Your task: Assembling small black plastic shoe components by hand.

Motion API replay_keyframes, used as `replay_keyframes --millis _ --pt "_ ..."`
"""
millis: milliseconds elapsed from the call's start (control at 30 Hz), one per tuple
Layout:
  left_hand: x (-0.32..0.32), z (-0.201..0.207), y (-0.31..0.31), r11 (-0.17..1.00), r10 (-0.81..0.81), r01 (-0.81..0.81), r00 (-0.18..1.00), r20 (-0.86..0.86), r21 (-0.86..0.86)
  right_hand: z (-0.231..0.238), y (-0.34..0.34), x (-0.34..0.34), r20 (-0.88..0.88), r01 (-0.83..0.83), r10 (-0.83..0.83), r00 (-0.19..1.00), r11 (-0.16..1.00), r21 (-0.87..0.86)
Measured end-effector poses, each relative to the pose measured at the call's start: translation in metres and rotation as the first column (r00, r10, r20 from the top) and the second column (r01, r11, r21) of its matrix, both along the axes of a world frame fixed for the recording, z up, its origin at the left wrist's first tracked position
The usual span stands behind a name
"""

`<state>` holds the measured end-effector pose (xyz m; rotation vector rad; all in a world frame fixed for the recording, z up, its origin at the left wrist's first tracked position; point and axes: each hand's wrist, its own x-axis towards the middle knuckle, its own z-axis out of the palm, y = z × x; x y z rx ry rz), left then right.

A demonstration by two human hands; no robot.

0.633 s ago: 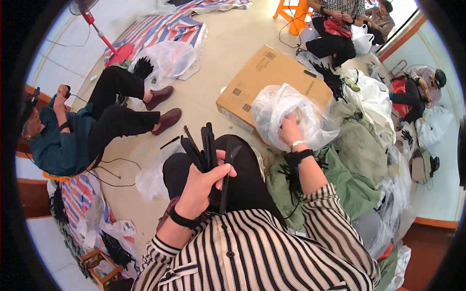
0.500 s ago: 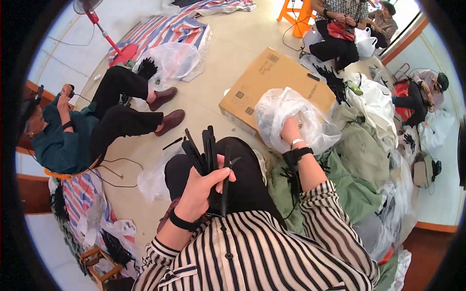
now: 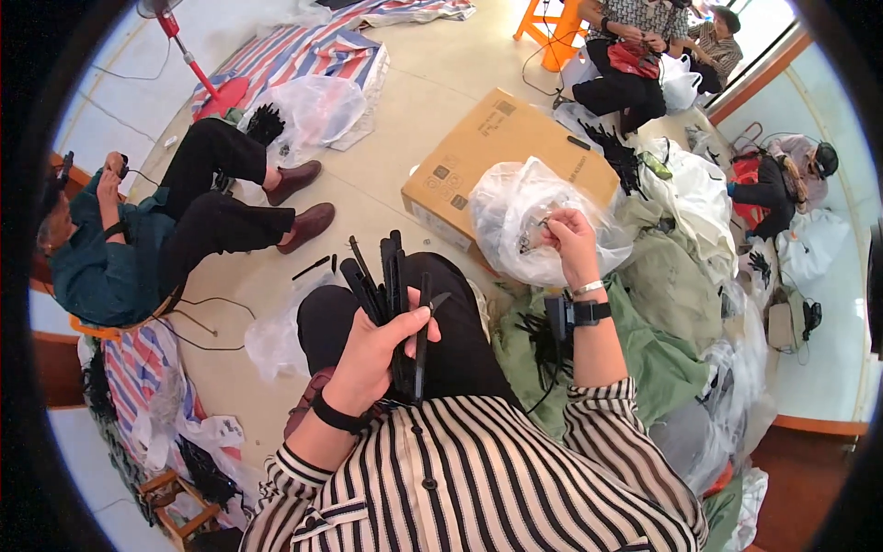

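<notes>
My left hand (image 3: 377, 354) is closed around a bundle of slim black strips (image 3: 394, 271), held upright above my lap. One black piece at the thumb stands apart from the bundle, and a small dark, curved, pointed tip (image 3: 441, 300) shows beside it. Over the mouth of a clear plastic bag (image 3: 497, 216), my right hand (image 3: 574, 241) has its thumb and fingertips pinched together. Small metallic bits seem to lie in the bag, though they are blurred. Whatever the right fingertips hold is too small to name. The bag rests against the near side of a cardboard box (image 3: 506, 138).
Green cloth (image 3: 644, 336) and white sacks (image 3: 685, 198) are heaped at my right. Black strips (image 3: 614, 152) lie beyond the box. A seated person (image 3: 120, 239) works at the left; others sit at the far right. A red fan (image 3: 219, 97) stands on the far left.
My right hand has come up out of the plastic bag, and its pinched fingers now show above the opening. The left hand keeps its hold on the black strips. The view has shifted slightly.
</notes>
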<state>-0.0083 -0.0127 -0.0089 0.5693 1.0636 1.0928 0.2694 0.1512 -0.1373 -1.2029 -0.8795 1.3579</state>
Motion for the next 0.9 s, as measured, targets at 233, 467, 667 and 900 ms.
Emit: replay_keyframes --millis 233,467,667,900 --pt "-0.002 -0.002 -0.003 1.0 -0.019 0.019 1.0 -0.004 0.009 -0.017 0.009 0.014 0.028 0.014 -0.015 1.0 0.999 0.035" --pt "-0.005 0.001 -0.008 1.0 0.005 -0.005 1.0 -0.016 -0.004 -0.012 0.005 0.007 -0.172 0.04 -0.045 0.984 0.999 -0.036" --pt "-0.001 0.006 -0.004 0.999 0.012 -0.01 0.999 -0.03 0.05 0.06 -0.039 -0.031 -0.43 -0.253 0.24 0.87 0.967 0.03" --pt "-0.005 0.016 -0.005 0.997 -0.027 0.036 0.991 -0.133 0.068 0.116 -0.072 -0.066 -0.45 -0.547 0.541 0.711 0.827 0.129"
